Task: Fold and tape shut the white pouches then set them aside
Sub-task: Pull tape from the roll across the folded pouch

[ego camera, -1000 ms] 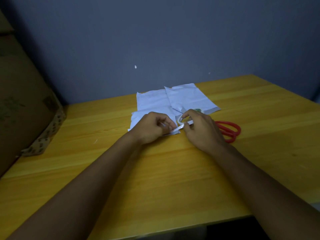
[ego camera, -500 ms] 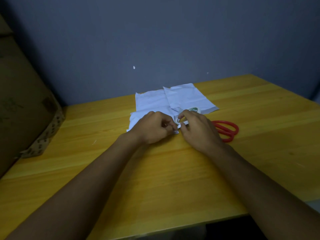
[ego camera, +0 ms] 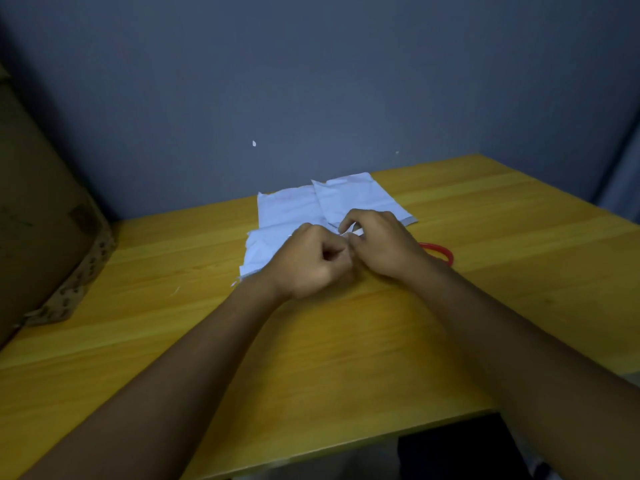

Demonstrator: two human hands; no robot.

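Three white pouches lie at the back middle of the yellow table [ego camera: 346, 358]: one at the back left [ego camera: 291, 209], one at the back right [ego camera: 356, 195], one in front [ego camera: 263, 249]. My left hand [ego camera: 308, 263] is curled into a fist over the front pouch's right end and grips it. My right hand [ego camera: 381, 244] meets it from the right, its fingertips pinching a small white edge of that pouch [ego camera: 350, 232]. What lies under the two hands is hidden, and no tape roll shows.
Red-handled scissors [ego camera: 441, 252] lie just right of my right hand, partly behind my wrist. A large cardboard box [ego camera: 45, 230] stands along the table's left side. A grey wall closes off the back.
My hands have drawn together until they touch, and the white strip stretched between them has shrunk to a sliver. The tape roll seen behind my right hand is now covered.
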